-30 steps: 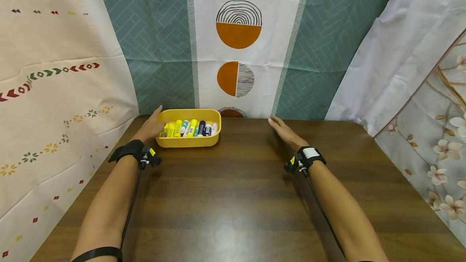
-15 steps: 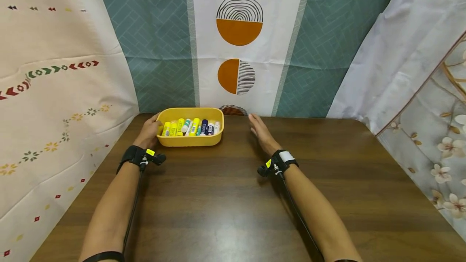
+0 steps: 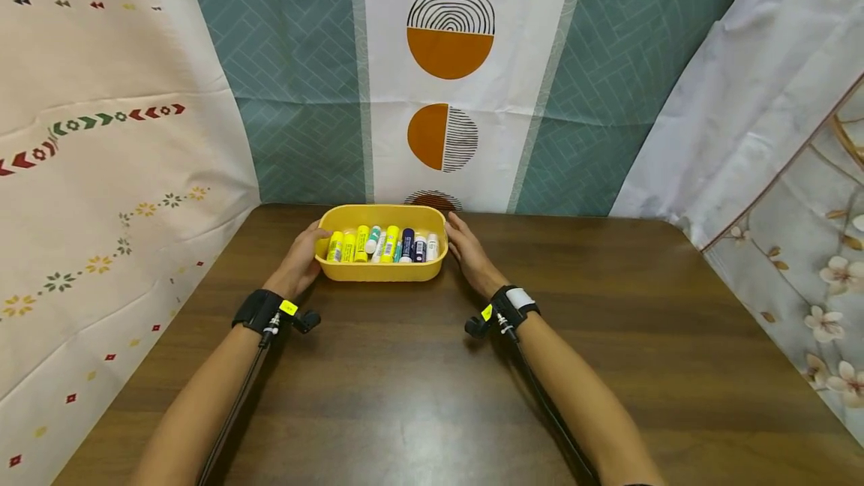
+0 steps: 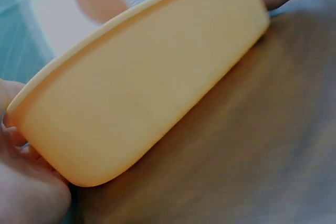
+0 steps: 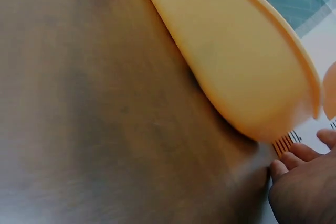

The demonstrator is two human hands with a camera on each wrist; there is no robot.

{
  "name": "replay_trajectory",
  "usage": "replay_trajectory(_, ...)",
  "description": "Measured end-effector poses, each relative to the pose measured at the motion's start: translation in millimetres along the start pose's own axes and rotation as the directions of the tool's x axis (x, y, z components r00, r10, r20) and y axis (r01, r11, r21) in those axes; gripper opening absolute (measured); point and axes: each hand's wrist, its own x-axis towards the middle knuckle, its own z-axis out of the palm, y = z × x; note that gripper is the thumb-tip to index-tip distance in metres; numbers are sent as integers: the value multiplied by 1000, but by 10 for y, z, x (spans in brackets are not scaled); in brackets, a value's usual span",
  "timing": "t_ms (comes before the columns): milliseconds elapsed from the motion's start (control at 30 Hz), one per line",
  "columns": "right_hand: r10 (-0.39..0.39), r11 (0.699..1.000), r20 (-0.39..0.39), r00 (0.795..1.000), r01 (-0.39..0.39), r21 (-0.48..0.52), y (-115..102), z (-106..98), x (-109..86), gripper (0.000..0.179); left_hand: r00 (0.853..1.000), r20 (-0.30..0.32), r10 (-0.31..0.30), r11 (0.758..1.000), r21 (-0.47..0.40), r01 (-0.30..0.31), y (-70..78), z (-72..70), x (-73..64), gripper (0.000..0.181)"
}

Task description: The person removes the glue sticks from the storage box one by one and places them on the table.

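Observation:
A yellow plastic tub (image 3: 381, 272) sits near the back of the table, holding several small capped tubes that look like glue sticks (image 3: 390, 244), in yellow, white, teal and dark blue. My left hand (image 3: 297, 261) grips its left end, thumb over the rim and fingers beneath on the outside, as the left wrist view shows around the tub wall (image 4: 142, 87). At the other end my right hand (image 3: 472, 257) is held close to the tub with fingers extended. In the right wrist view a small gap shows between those fingers (image 5: 304, 153) and the tub.
The brown wooden table (image 3: 418, 381) runs up to a patterned teal and white cloth (image 3: 445, 133) hanging behind it. A cream cloth (image 3: 121, 171) hangs along the left side and a floral one (image 3: 826, 298) along the right. Camera cables trail along both forearms.
My left hand has taken hold of the tub's left end, and the tub has shifted right and slightly toward me. My right hand has moved left, up to the tub's right end.

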Motion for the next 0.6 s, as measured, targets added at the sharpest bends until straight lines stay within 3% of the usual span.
replay_trajectory(100, 3, 1000, -11, 1000, -2, 31, 26, -12, -112, 62, 1000, 19, 19, 1000, 23, -20, -80, 134, -105, 67)
replay_trajectory(367, -44, 997, -141, 989, 52, 53, 65, -204, -561, 58, 998, 36, 53, 990, 132, -57, -258, 495, -398, 67)
replay_trajectory(600, -87, 990, -228, 970, 109, 87, 34, -376, -935, 52, 994, 43, 100, 948, 298, -108, -342, 709, -607, 61)
